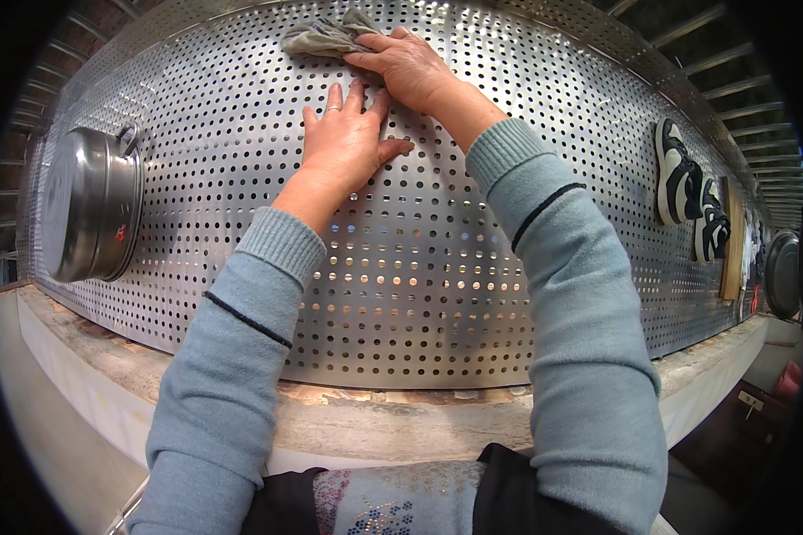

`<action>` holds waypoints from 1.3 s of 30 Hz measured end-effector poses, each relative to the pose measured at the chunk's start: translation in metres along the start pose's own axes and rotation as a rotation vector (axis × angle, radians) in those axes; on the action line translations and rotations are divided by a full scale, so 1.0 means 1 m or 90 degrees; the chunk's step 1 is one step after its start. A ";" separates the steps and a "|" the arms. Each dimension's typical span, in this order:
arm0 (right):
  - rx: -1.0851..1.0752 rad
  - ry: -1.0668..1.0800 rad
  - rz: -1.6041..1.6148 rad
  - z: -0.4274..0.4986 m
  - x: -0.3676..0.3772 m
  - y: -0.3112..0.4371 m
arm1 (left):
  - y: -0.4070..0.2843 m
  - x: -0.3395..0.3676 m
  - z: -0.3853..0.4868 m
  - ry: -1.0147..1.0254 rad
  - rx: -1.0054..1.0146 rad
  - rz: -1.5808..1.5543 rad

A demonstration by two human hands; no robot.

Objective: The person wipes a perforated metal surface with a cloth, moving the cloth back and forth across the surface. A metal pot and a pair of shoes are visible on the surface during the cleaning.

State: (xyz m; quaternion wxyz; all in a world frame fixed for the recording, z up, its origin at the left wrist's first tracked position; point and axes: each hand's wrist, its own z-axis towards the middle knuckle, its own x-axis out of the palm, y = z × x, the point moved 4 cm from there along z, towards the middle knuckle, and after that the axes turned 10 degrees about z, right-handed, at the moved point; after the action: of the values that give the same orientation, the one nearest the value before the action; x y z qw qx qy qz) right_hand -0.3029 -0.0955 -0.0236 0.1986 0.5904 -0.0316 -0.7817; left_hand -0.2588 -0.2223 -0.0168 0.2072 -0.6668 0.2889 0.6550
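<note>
A perforated metal sheet (401,294) stretches across the view before me. My right hand (408,70) reaches to its far part, with the fingertips on the edge of a crumpled grey-green cloth (324,38). The cloth lies on the sheet, mostly to the left of those fingers. Just nearer to me, my left hand (344,137) rests on the bare metal with its fingers spread and a ring on one finger. It holds nothing. Both sleeves are light blue knit with a dark stripe.
On the left a stainless steel pot (90,204) lies on the sheet. To the right are black-and-white shoes (672,174), a wooden board (733,241) and a dark round lid or pan (783,274). A stone ledge (401,421) runs along the near edge; metal bars (739,83) flank the sheet.
</note>
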 end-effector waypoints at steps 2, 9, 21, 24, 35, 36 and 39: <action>-0.023 0.006 -0.067 0.001 -0.003 -0.001 | -0.001 -0.002 0.000 0.004 0.004 0.021; 0.525 -0.111 -0.235 -0.071 -0.056 -0.151 | 0.001 0.002 -0.003 0.009 0.003 0.002; 0.032 0.030 0.031 0.015 0.012 0.006 | 0.001 0.002 0.000 0.009 0.007 0.033; -0.012 -0.001 -0.083 0.012 0.005 0.002 | 0.002 0.002 -0.002 -0.007 0.003 0.028; 0.709 -0.110 -0.132 -0.093 -0.079 -0.187 | -0.001 0.004 0.000 -0.001 -0.002 0.013; 0.639 -0.089 -0.099 -0.073 -0.063 -0.169 | 0.001 0.003 -0.002 0.003 -0.008 0.024; 0.308 -0.144 0.003 -0.012 -0.016 -0.087 | 0.004 0.005 -0.002 0.006 -0.009 0.038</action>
State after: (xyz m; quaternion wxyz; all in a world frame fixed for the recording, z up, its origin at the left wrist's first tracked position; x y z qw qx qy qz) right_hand -0.3121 -0.0079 -0.0376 0.0487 0.5297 -0.2407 -0.8119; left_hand -0.2598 -0.2272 -0.0208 0.1814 -0.6626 0.3045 0.6598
